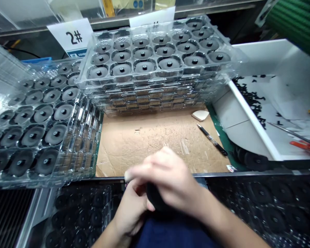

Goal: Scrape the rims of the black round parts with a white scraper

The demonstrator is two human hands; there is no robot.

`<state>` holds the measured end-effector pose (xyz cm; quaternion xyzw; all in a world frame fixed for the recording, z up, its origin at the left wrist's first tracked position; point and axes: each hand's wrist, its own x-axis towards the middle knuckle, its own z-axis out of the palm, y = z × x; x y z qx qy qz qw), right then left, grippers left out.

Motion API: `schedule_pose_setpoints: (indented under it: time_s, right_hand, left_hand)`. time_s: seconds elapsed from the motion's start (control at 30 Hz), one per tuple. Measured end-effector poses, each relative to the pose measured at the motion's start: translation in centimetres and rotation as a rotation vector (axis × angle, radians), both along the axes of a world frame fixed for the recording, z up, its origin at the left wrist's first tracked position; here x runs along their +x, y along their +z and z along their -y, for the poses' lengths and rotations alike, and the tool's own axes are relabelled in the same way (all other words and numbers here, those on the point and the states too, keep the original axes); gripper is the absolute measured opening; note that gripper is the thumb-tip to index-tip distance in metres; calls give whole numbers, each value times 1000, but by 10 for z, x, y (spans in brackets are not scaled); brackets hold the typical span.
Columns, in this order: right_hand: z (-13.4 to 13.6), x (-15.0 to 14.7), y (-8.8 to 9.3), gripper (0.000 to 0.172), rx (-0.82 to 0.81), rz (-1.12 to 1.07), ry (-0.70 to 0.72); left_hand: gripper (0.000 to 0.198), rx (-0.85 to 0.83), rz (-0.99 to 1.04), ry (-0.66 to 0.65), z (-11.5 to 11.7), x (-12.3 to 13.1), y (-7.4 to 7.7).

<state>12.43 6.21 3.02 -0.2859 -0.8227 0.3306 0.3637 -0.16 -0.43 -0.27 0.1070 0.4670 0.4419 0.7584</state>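
My left hand [131, 210] is closed around the edge of a black disc-like part [156, 198], low at the front edge of the bench. Over that part curls my right hand [167, 177], somewhat smeared by motion, with its fingers bent toward the left thumb. A small white tip [128, 176] shows at the end of a right finger; whether it is a finger cover or a held piece I cannot tell. The hands hide most of the part. Beyond them lies a cardboard sheet [144, 137] bearing a black pen [212, 139] and a whitish wedge-shaped piece [200, 115].
Stacked clear trays [155, 75] of black discs stand at the back, with another stack [41, 117] at left. A white bin [258, 127] at right holds small black pieces [250, 100] and an orange-handled tool [305, 146]. Darker trays [77, 217] sit below the bench edge.
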Motion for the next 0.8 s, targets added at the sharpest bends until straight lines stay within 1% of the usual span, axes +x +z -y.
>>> schedule_pose_setpoints:
  time_s: [0.07,0.1,0.13,0.17,0.23,0.3,0.33,0.37,0.4,0.43,0.47,0.53,0.57,0.6,0.63,0.67,0.7,0.73,0.8]
  right_hand:
    - [-10,12,-17,24,-236,-30,-220]
    - [-13,19,-28,23,-323,-4,-322]
    - [-14,26,-39,22,-375,40,-404]
    - [-12,32,-51,22,-401,96,-456]
    - [-2,43,-76,25,-412,191,-487]
    - [12,49,-97,25,-421,227,-467]
    - [17,50,-103,24,-428,239,-451]
    - [21,51,-105,24,-434,247,-439]
    - [23,51,-103,24,-440,251,-433]
    - [24,49,-96,24,-445,250,-437]
    - [22,46,-85,25,-444,238,-450]
    - [19,35,-54,25,-400,180,-476]
    - [17,27,-38,25,-337,118,-474]
    - [17,19,-23,26,-242,60,-441]
    - [18,12,-10,26,-138,39,-353]
    - [19,5,0,27,-56,33,-281]
    - [20,1,6,27,-19,57,-202]
    - [21,-2,9,26,-28,100,-129]
    - [20,-5,10,25,-122,203,-36]
  left_hand:
    - [63,-4,95,-9,-5,-1,-1]
    - [63,-7,159,8,-6,-3,-1]
    - [60,-11,221,30,-8,-5,-3]
    - [56,-14,274,57,-8,-7,-4]
    - [49,-15,345,98,-9,-12,-7]
    - [45,-17,388,112,-8,-16,-9]
    - [44,-19,396,119,-8,-17,-10]
    - [42,-18,398,121,-9,-17,-10]
    - [42,-14,396,117,-9,-17,-10]
    - [42,-8,389,111,-10,-17,-10]
    - [43,-1,379,107,-11,-16,-10]
    - [46,22,348,110,-12,-12,-8]
    - [48,34,321,116,-12,-11,-7]
    - [49,36,286,122,-12,-10,-7]
    - [50,30,249,121,-12,-9,-6]
    - [49,16,211,113,-12,-9,-6]
    - [48,-3,177,105,-12,-10,-7]
    - [46,-19,149,100,-12,-11,-7]
    - [44,-34,103,121,-13,-12,-9]
